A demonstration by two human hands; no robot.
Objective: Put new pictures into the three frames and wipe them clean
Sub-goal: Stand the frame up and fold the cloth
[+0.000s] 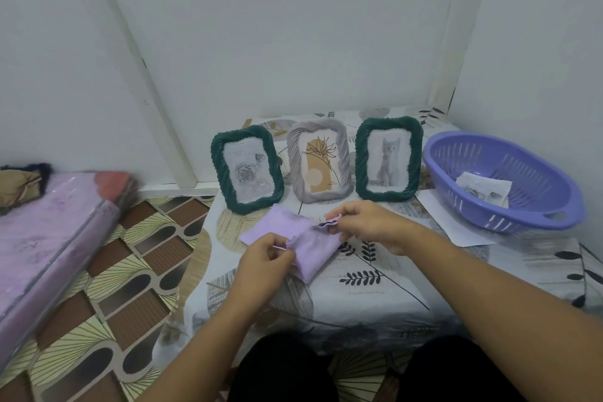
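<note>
— Where do the three frames stand?

— Upright in a row at the back of the worktop (375,297), which wears a leaf-printed cover. The left green frame (247,169) shows a grey picture of roses, the grey frame (320,161) in the middle shows a line-drawn flower on tan shapes, and the right green frame (389,158) shows a grey kitten. They stand just beside one another, not touching as far as I can tell.

— And the cloth?

— A lilac cloth (306,243) lies folded on the worktop in front of the frames, its far corner near the foot of the left green frame. Both hands are on it.

— How are the hands set?

— The left hand (264,259) pinches a ruffled edge of the cloth at its near left side, fingers closed on the fabric. The right hand (365,222) pinches another edge of the cloth at its upper right, thumb and fingers drawn together on it.

— Anything else on the worktop?

— A purple slotted basket (473,156) sits at the right, tilted, resting on a white sheet of paper (456,225). Inside it lies a printed picture (486,191) with small dark flowers.

— Beyond the worktop?

— A wrapped pink mattress (45,238) lies at the left on the patterned floor (130,287).
</note>
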